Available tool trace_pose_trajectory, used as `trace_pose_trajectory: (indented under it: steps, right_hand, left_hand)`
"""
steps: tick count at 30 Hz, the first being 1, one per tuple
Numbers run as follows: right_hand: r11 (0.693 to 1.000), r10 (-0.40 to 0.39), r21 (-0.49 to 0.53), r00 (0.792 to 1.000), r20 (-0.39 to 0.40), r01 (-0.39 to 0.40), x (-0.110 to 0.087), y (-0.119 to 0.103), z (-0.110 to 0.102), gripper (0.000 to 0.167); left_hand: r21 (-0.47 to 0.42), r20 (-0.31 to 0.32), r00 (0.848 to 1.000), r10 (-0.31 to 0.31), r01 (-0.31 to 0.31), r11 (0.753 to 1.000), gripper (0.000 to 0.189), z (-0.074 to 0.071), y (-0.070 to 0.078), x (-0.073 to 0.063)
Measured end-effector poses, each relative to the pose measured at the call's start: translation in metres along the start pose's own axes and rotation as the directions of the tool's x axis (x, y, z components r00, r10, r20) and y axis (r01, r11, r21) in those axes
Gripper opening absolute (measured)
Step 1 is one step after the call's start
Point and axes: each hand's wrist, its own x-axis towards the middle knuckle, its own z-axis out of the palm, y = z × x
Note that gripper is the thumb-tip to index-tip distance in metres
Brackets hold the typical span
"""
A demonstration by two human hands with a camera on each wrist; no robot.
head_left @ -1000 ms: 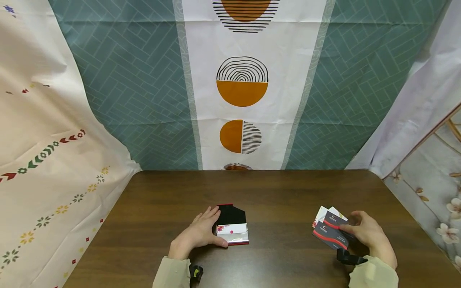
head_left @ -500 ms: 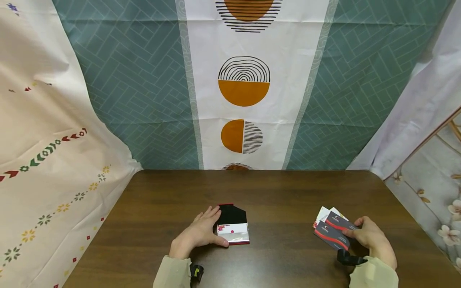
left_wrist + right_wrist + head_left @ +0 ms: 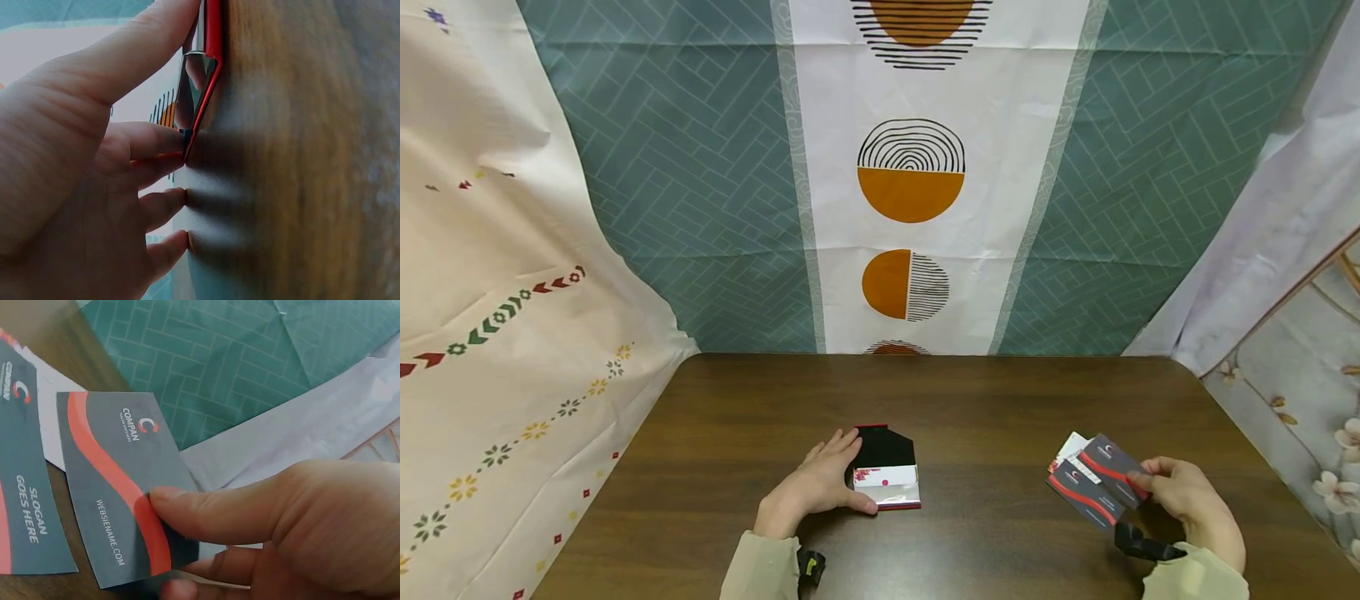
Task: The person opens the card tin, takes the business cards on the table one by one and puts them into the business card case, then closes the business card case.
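My right hand (image 3: 1191, 500) pinches a dark grey business card (image 3: 119, 487) with a red wavy stripe, thumb on its printed face and fingers behind. Beside it, at its left, is a matching dark card (image 3: 1084, 493), with white cards (image 3: 1070, 450) bearing a colourful corner partly hidden behind. At the middle of the table lies an opened card case (image 3: 886, 497), red-edged, with a black flap and a white card in its shiny metal tray. My left hand (image 3: 820, 479) rests along the case's left side, fingers spread, thumb at the tray and index finger at the flap; other fingertips touch the table.
The brown wooden table (image 3: 977, 417) ends at a green and white patterned curtain (image 3: 902, 275). Cream cloth (image 3: 512, 400) hangs on the left, a white floral one (image 3: 1285, 417) on the right. Each wrist wears a black strap.
The right hand has drawn the upper dark card slightly right and turned it away from the other cards. The left hand and case stay in place; the head view shifts slightly.
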Motion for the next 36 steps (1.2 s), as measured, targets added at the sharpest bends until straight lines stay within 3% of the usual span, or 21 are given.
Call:
trace_pose_trajectory:
  steps: [3, 9, 18, 28, 36]
  right_hand:
    - [0.999, 0.012, 0.041, 1.0, -0.015, -0.011, 0.0, -0.003, -0.001, 0.029]
    - [1.0, -0.018, -0.007, 0.99, -0.14, 0.017, 0.0, -0.017, 0.004, 0.048]
    - [0.975, -0.2, -0.149, 0.946, -0.255, 0.166, 0.004, -0.041, 0.027, 0.037]
    - [0.92, -0.373, -0.206, 0.907, -0.197, 0.334, 0.011, -0.069, 0.057, 0.027]
    - [0.892, -0.421, -0.235, 0.897, -0.13, 0.385, 0.015, -0.086, 0.079, 0.026]
  left_hand:
    - [-0.006, 0.007, 1.0, -0.004, 0.004, 1.0, 0.108, 0.0, 0.001, -0.001]
    - [0.002, 0.006, 1.0, -0.001, 0.001, 1.0, 0.108, -0.001, 0.001, -0.001]
    - [0.018, 0.005, 1.0, 0.004, -0.004, 1.0, 0.108, -0.002, 0.0, 0.0]
    - [0.013, 0.003, 1.0, 0.001, -0.001, 1.0, 0.109, -0.001, -0.001, 0.0]
    - [0.012, 0.004, 1.0, -0.001, 0.001, 1.0, 0.108, -0.002, 0.0, 0.0]
